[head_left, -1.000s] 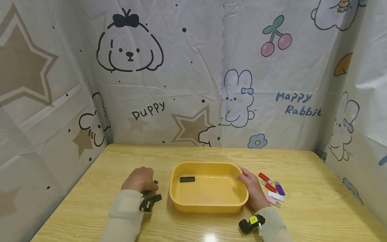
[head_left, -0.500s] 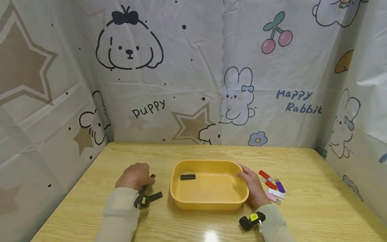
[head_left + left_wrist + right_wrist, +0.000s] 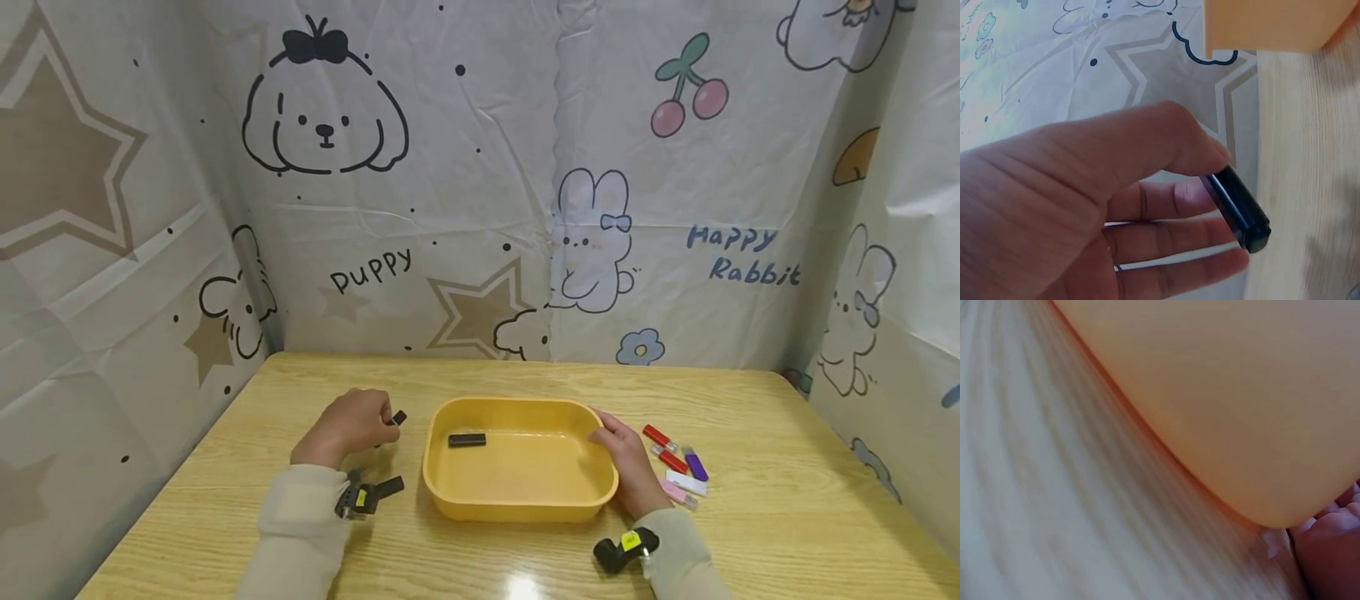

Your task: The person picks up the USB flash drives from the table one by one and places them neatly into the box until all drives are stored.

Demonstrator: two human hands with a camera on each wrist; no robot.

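Note:
My left hand [image 3: 352, 425] pinches a black USB flash drive [image 3: 1238, 209] between thumb and fingertips, just left of the yellow plastic box [image 3: 525, 511]. In the head view, one end of that drive sticks out past the fingers towards the box. Inside the box, near its back left corner, lies another black USB flash drive [image 3: 467, 440]. My right hand [image 3: 632, 471] grips the box's right end, thumb over the rim and fingers along the outer wall. In the right wrist view the box wall [image 3: 1241, 412] fills much of the frame, with part of the hand at the lower right.
To the right of my right hand lie several USB sticks: two red, the upper one [image 3: 658, 436] farther back, a purple one [image 3: 695, 464], a white one [image 3: 686, 482] and a pink one [image 3: 678, 493]. A printed cloth [image 3: 480, 167] hangs behind the wooden table [image 3: 787, 500].
My left hand has drawn back a little, then moved right and away from me, bringing the black flash drive nearer the box. My right hand keeps its place on the box.

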